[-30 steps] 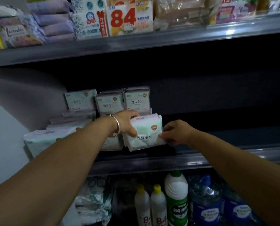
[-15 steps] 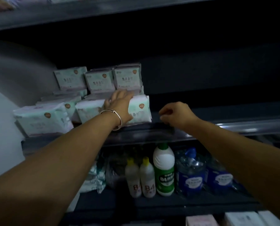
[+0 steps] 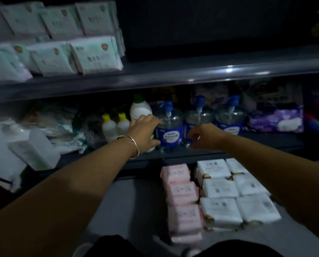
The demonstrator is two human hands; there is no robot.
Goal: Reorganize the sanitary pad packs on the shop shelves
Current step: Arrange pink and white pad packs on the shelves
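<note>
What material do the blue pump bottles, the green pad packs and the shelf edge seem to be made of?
The blue pump bottles look like clear glossy plastic: see-through tops, blue printed labels. The green pad packs seem wrapped in thin soft plastic film, slightly shiny, with puffy, wrinkled edges. The shelf edge looks like painted or coated metal, smooth, with a bright light reflection; the blur leaves this uncertain.

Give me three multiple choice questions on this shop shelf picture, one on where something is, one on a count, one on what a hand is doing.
1. Where do the pink packs lie?
A. lowest level
B. top shelf
C. behind the bottles

2. How many blue pump bottles stand in the row?
A. one
B. three
C. five

3. The left hand is
A. gripping a green pack
B. empty, fingers spread
C. out of view

Answers: 1 A, they sit below the bottle shelf. 2 B, three blue pump heads show. 3 B, its fingers reach toward the bottles and hold nothing.
</note>
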